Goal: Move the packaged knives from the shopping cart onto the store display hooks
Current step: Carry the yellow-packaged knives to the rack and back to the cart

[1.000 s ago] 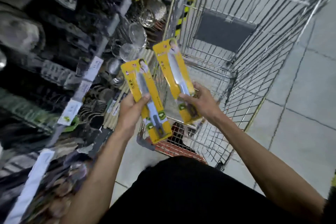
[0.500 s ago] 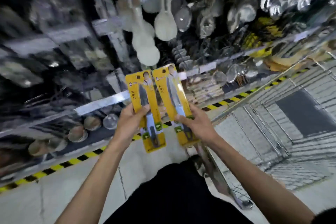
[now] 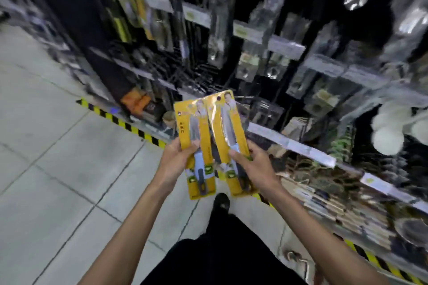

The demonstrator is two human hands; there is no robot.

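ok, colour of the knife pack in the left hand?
The card-backed packaged knife is yellow; head view shows it best.

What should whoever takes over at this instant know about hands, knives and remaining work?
Left hand grips the left knife pack by its lower half, thumb on the front.
Right hand grips the right knife pack likewise.
Both yellow packs are side by side, raised before the display rack.
Done: both packs are in hand at the rack.
Left: hang both there; blur hides which spot is free.
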